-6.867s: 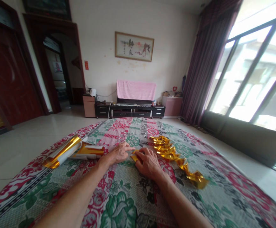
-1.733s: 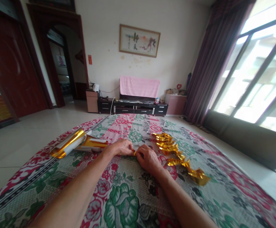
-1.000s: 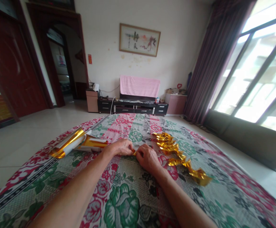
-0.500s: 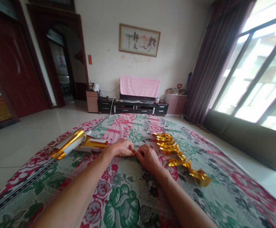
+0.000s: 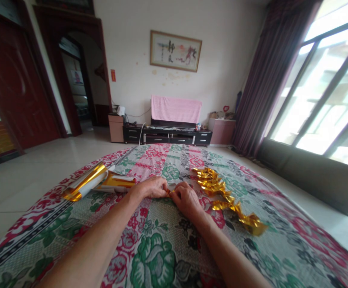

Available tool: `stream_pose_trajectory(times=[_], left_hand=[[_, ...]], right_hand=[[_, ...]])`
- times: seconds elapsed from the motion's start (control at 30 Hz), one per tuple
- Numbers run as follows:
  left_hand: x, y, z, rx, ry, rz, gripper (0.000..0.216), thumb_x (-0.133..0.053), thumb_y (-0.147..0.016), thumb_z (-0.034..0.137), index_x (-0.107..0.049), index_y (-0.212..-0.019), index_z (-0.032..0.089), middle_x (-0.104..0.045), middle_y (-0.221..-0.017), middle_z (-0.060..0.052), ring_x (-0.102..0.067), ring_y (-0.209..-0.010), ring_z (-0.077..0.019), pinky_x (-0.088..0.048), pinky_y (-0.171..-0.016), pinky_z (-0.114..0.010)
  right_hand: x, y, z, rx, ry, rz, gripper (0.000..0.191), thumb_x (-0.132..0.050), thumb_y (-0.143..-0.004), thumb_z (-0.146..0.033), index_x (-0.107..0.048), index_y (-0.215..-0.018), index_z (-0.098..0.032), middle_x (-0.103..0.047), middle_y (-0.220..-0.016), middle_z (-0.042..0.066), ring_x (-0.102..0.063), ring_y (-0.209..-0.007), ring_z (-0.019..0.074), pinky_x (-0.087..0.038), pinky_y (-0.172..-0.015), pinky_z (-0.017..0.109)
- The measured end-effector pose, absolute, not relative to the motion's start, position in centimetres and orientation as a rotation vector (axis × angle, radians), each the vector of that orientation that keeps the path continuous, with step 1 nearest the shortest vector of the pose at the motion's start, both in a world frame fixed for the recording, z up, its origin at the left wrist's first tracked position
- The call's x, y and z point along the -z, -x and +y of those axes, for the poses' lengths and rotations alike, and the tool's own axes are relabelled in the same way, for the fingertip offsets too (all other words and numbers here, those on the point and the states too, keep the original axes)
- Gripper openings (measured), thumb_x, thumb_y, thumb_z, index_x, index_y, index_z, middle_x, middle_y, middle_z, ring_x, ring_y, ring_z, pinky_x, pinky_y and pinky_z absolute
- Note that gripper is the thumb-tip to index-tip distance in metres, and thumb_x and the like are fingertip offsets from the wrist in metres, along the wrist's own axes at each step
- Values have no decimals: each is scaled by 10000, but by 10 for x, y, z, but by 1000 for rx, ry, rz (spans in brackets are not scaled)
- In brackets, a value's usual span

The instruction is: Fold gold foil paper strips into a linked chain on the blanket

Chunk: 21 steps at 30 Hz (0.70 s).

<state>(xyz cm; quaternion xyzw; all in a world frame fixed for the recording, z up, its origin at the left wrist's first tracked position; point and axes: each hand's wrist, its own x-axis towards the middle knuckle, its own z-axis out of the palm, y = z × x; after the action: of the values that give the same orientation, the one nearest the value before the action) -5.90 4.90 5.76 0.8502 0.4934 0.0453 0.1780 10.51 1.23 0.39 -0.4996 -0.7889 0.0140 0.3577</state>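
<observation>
Close together over the flowered cloth (image 5: 153, 260), both my hands are pinched on a small piece of gold foil paper (image 5: 169, 193). My left hand (image 5: 154, 187) has its fingers closed on the left end of it. Curled fingers of my right hand (image 5: 187, 199) grip the other end. Most of the piece is hidden by the fingers, so its shape cannot be made out. Right of my hands lies a row of several crumpled, folded gold foil pieces (image 5: 219, 188). Curled gold foil sheets (image 5: 87, 182) with pale undersides lie to the left, beyond my left forearm.
The cloth covers a large rounded surface. Beyond it stands a low black cabinet (image 5: 174, 138), with a pink towel (image 5: 176, 108) draped over something on top. Dark curtains (image 5: 252, 80) and a bright window (image 5: 327, 88) are at the right, a red door (image 5: 18, 80) at the left.
My hands stay in nearly the same place, with only a slight shift of the fingers on the small foil piece. The other foil has not moved.
</observation>
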Motion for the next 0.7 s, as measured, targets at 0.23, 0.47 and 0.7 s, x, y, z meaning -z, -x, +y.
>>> stream_pose_trajectory(times=[0.23, 0.47, 0.7], left_hand=[[-57, 59, 49, -128, -2411, 1412, 246, -565, -621, 310, -678, -804, 190, -659, -718, -9, -570, -653, -139, -344, -479, -176], [-59, 60, 48, -127, -2389, 1403, 246, -537, -634, 296, -679, -795, 176, -652, -695, -15, -545, -617, -132, -315, -448, -177], [-58, 61, 51, -147, -2415, 1360, 287, -509, -669, 342, -687, -796, 157, -642, -674, -14, -532, -599, -121, -325, -476, -183]], right_hand=[[-3, -104, 14, 7, 1314, -2035, 200, -539, -767, -188, -514, -569, -176, -544, -721, 34, -516, -721, 128, -401, -651, 225], [-1, -104, 14, 17, 1323, -2024, 193, -549, -756, -178, -502, -568, -179, -534, -703, 24, -512, -722, 127, -391, -660, 223], [-4, -103, 12, 5, 1325, -2027, 197, -557, -749, -161, -504, -560, -176, -545, -713, 28, -519, -720, 129, -392, -663, 223]])
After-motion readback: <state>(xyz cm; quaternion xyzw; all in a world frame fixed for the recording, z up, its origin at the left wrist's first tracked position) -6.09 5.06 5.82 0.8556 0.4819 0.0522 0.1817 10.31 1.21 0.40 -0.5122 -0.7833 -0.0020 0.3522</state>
